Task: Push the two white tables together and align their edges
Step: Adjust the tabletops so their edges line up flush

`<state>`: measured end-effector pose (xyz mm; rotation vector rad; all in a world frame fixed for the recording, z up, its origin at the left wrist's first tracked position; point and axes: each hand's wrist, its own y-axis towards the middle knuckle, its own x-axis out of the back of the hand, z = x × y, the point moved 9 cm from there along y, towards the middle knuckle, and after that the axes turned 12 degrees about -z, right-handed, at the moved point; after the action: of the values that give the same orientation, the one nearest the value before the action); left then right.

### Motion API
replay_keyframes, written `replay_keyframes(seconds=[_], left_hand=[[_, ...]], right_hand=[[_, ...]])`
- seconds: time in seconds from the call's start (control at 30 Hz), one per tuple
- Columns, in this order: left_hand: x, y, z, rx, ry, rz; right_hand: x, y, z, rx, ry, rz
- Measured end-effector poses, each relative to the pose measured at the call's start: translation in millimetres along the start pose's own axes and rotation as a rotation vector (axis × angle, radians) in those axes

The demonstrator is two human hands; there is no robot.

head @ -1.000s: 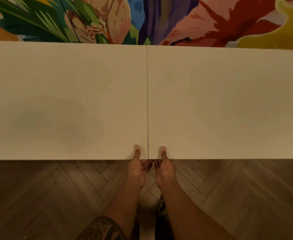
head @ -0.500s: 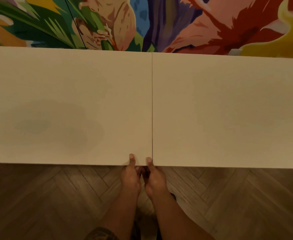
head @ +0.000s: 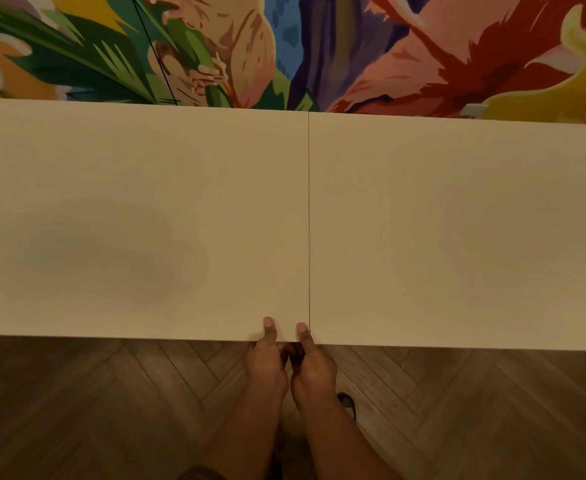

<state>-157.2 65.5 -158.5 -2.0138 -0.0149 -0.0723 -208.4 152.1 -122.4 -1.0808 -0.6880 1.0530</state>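
Two white tables stand side by side, the left table (head: 128,220) and the right table (head: 457,230). A thin dark seam runs between them from back to front. Their near edges form almost one line; the right table's near edge lies slightly lower in the view. My left hand (head: 267,362) grips the left table's near edge, thumb on top, fingers hidden under it. My right hand (head: 314,365) grips the same edge right at the seam, thumb on top just left of the seam line.
A colourful painted wall (head: 319,46) rises directly behind both tables. Dark herringbone wood floor (head: 94,410) lies in front of the tables. A dark shoe tip (head: 348,401) shows beside my right arm.
Both hands have slid left along the near edge; one second ago the thumbs straddled the seam, now both rest on the left table. The view has shifted slightly.
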Motion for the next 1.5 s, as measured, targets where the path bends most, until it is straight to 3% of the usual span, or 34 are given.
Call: replay_keyframes(seconds=[1.1,1.5], left_hand=[[-1,-10,-9,-0.046,0.015,0.099],[-18,-22,3,0.061,-0.065,0.244]], right_hand=[[0,11,6,0.024,-0.042,0.118],[10,25,29,0.025,0.052,0.135]])
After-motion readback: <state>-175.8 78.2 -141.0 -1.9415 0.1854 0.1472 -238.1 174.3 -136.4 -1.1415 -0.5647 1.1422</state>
